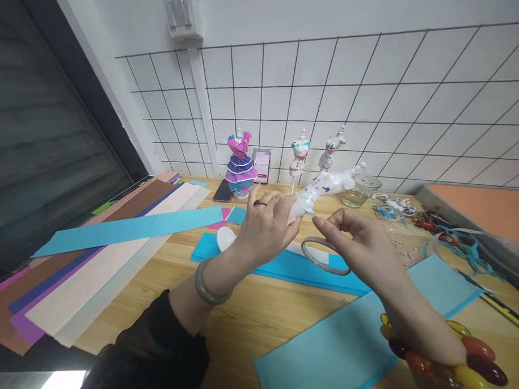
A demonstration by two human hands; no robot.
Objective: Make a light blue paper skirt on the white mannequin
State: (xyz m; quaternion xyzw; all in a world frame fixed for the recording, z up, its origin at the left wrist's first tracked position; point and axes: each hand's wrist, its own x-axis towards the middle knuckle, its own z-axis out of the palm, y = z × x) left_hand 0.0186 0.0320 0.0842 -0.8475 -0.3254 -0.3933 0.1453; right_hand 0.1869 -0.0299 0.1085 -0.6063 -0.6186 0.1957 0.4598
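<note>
My left hand (264,226) is wrapped round a small white mannequin (325,185) with dark and blue marks, tilted so its neck points up and right. Its round white base (226,237) shows below my left wrist. My right hand (364,243) is closed, its thumb and forefinger pinching close to the mannequin's lower end, where a small whitish strip sticks out. A thin roll of tape (325,269) hangs at the right fingers, its ring seen against the blue paper (274,269). How the fingers hold the roll is partly hidden.
Coloured paper strips (126,229) lie on the left. Light blue paper (335,344) lies in front. Behind stand a mannequin in a ruffled paper dress (241,168), a phone (261,169) and two mannequins (300,153). A glass jar (359,192), ribbons (397,208) and a grey tray (464,193) are right.
</note>
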